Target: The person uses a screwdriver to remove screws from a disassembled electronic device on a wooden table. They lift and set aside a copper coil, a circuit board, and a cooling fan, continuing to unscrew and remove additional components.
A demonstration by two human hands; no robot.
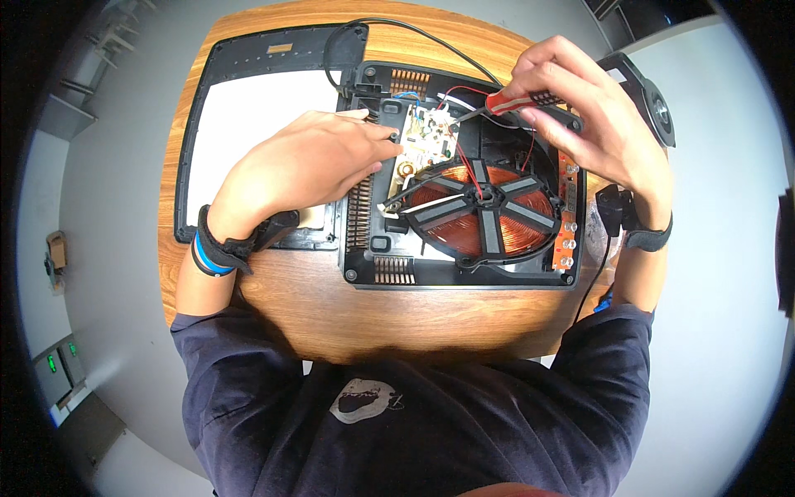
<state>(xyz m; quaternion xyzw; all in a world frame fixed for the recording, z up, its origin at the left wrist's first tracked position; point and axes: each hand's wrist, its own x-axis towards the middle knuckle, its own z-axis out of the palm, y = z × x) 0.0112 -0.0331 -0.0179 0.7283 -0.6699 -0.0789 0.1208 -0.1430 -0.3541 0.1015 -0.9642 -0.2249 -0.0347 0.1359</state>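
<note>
An opened induction cooker base (464, 276) lies on the table in front of me, with a copper coil (520, 199) under black spokes and a pale circuit board (430, 137) behind it. My right hand (584, 103) grips a screwdriver (507, 101) with a red and dark handle. The screwdriver's shaft slants down to the left, and its tip is at the board's right side; contact cannot be made out. Lying across the base's left edge, my left hand (319, 157) has its fingers stretched to the board's left side, holding nothing visible.
The cooker's detached cover (248, 95), black-framed with a white panel, lies at the left. A black cord (406, 25) loops behind the base. An orange strip board (566, 240) lines its right side. A black part with a round centre (660, 108) stands at the far right of the wooden table (397, 319).
</note>
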